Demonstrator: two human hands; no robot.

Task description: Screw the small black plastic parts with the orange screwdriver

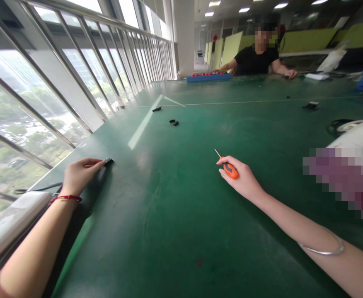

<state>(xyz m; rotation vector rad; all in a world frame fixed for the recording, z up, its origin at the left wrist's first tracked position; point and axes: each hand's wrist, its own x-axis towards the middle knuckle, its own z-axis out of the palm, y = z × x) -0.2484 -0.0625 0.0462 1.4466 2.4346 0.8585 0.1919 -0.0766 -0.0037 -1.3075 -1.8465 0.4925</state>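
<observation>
My left hand (pixel 81 174) reaches to the left side of the green table (pixel 169 207), its fingertips pinched on a small black part (pixel 108 162) with a paler top. What kind of part it is, I cannot make out. On the right, my right hand (pixel 242 176) is closed round the orange and grey handle of a screwdriver (pixel 231 170). The screwdriver's thin metal shaft points forward and left. Farther up the table lie two small black pieces (pixel 173 122) close together and a longer black piece (pixel 157 109).
Across the table sits a person in a black shirt (pixel 256 62), near a blue tray (pixel 209 78) holding red things. A metal railing (pixel 107 37) borders the left edge. A white object (pixel 10 227) lies by my left forearm. Another black item (pixel 310 105) rests far right.
</observation>
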